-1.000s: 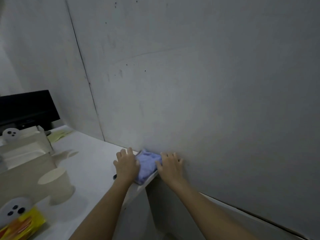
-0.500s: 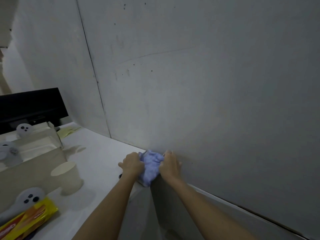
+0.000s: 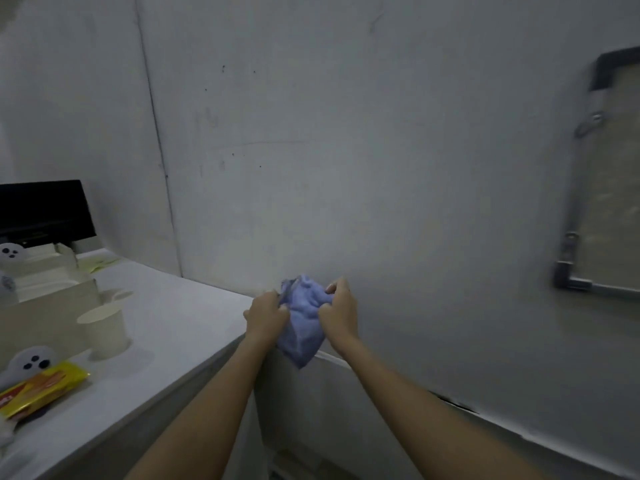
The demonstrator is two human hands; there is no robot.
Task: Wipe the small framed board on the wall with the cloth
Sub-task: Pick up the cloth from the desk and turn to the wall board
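A crumpled blue cloth (image 3: 304,320) hangs between my two hands, lifted just off the corner of the white table. My left hand (image 3: 266,315) grips its left side and my right hand (image 3: 337,313) grips its right side, fingers curled into the fabric. The small framed board (image 3: 609,188), pale with a grey metal frame and dark corners, hangs on the grey wall at the far right, partly cut off by the frame edge. It is well to the right of and above my hands.
A white table (image 3: 173,327) runs along the left with a paper cup (image 3: 104,329), an open cardboard box (image 3: 45,282), a yellow packet (image 3: 41,386) and a dark monitor (image 3: 41,209). The grey wall (image 3: 381,168) stands close ahead.
My hands gathered the flat cloth from the table corner and lifted it, bunched, into the air. The view swung right, bringing the framed board into sight.
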